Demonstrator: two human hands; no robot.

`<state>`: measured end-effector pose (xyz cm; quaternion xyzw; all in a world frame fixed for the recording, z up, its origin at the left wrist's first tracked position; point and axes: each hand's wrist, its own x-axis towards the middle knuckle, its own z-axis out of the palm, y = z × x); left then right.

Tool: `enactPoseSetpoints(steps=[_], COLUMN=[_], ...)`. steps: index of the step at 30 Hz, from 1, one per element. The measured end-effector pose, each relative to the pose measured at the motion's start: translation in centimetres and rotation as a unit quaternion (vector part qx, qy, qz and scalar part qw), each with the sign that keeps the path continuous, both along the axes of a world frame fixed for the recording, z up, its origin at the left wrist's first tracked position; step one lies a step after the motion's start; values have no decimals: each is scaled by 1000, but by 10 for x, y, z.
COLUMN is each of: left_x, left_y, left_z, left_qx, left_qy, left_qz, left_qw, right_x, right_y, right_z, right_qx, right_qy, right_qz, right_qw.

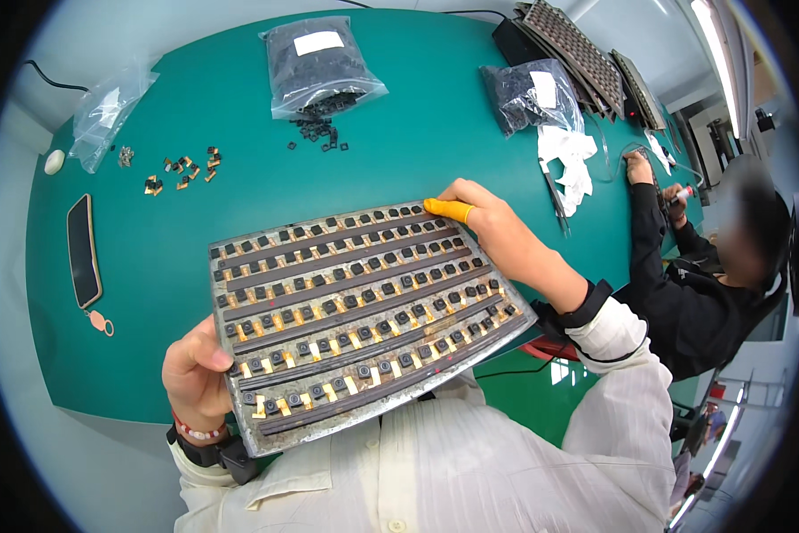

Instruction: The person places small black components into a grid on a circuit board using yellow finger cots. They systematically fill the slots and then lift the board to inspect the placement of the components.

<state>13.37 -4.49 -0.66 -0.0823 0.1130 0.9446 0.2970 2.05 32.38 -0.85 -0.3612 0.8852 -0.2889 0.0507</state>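
Observation:
I hold a worn grey metal tray (239,426) tilted above a green table (399,142). Rows of small black square parts on gold tabs fill its slots. My left hand (195,373) grips the tray's near left corner, thumb on top. My right hand (497,231) holds the far right edge, with a yellow finger cot on the index finger.
On the table lie two clear bags of black parts (315,62) (528,93), loose black parts (319,133), small gold-and-black parts (182,169), an empty clear bag (106,111), a dark phone (84,250) and white wipes (568,155). Stacked trays (577,49) sit far right. Another person (710,284) works at the right.

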Motion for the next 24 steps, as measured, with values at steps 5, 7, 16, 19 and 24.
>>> enactPoseSetpoints(steps=[5,7,16,19,24], left_x=[0,1,5,5,2], left_y=[-3,4,0,0,2], left_z=[-7,-2,-3,-5,-4], left_qx=[0,0,-12,20,41], left_qy=[-1,-4,-27,-13,-13], left_qz=[13,28,27,25,35], left_qw=[1000,1000,999,999,998], right_x=[-6,-3,-1,-1,-8], right_y=[0,1,-6,-4,0], right_z=[2,2,0,-11,-12], right_qx=[8,12,50,-31,-37], right_qy=[-39,-42,-11,-102,-116], right_qz=[1,-15,-10,-50,-39], right_qw=[999,999,999,993,992])
